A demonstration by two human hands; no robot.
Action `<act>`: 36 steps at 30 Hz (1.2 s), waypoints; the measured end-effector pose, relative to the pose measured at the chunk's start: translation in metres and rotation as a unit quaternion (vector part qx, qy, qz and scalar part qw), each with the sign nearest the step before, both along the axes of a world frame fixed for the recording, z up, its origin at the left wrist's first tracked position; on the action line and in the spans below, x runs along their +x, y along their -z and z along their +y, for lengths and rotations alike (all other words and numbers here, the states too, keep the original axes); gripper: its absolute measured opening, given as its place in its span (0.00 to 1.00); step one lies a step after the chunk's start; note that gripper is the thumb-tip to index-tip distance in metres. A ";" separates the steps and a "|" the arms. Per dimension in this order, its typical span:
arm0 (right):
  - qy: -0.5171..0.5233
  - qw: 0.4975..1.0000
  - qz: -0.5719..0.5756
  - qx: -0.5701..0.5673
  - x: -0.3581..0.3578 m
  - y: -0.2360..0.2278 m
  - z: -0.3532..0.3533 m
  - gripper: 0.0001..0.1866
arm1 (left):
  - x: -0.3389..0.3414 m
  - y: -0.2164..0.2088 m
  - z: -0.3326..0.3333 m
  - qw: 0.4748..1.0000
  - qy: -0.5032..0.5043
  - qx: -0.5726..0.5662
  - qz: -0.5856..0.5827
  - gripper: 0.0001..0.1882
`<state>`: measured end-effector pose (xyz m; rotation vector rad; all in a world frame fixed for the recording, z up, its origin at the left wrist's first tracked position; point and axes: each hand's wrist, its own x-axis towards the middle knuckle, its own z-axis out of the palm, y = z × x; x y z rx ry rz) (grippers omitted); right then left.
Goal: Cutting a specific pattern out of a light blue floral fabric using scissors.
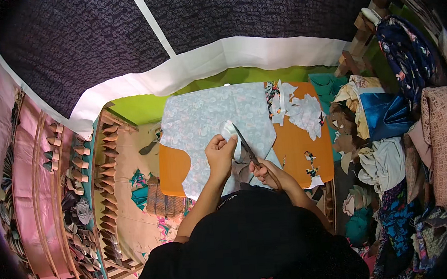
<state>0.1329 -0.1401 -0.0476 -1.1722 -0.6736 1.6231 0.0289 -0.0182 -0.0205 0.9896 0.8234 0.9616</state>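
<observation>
My left hand is closed, its thumb and fingers pinching a small pale piece that looks like cloth or paper. My right hand grips the handles of dark scissors. Their blades point up and away, with the tips beside the pale piece; whether they touch it I cannot tell. Both hands are above a large light grey-blue patterned fabric, which is spread over an orange table. The fabric has a curved cut-out at its left edge.
Fabric scraps lie on the table's right side. Folded and heaped cloths crowd the right. At left stands a rack with rows of shoe-shaped pieces. A dark patterned curtain with a white border hangs ahead. More scraps lie on the floor.
</observation>
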 end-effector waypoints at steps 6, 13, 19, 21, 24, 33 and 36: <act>0.022 0.997 -0.051 0.045 0.002 0.004 -0.002 0.12 | -0.001 -0.007 -0.005 0.999 0.029 -0.013 0.014 0.09; 0.080 0.991 0.104 -0.001 0.004 -0.004 0.000 0.14 | -0.003 -0.004 -0.002 0.997 0.055 -0.048 -0.006 0.08; 0.047 0.999 0.004 0.023 0.003 -0.027 0.000 0.17 | 0.000 0.002 -0.004 0.996 0.052 -0.065 -0.019 0.08; 0.040 0.999 -0.003 -0.001 0.002 -0.027 -0.001 0.20 | 0.001 0.004 -0.003 0.996 0.039 -0.068 -0.039 0.08; 0.056 0.998 -0.022 0.025 0.000 -0.025 -0.001 0.16 | 0.000 0.009 0.001 0.996 0.022 -0.074 -0.044 0.08; 0.031 0.991 -0.091 0.091 0.003 -0.021 0.001 0.15 | -0.002 0.000 -0.002 0.994 0.077 -0.072 -0.029 0.05; 0.056 0.997 0.023 0.056 0.005 -0.016 0.000 0.14 | 0.000 -0.009 -0.003 0.991 0.094 -0.091 -0.027 0.03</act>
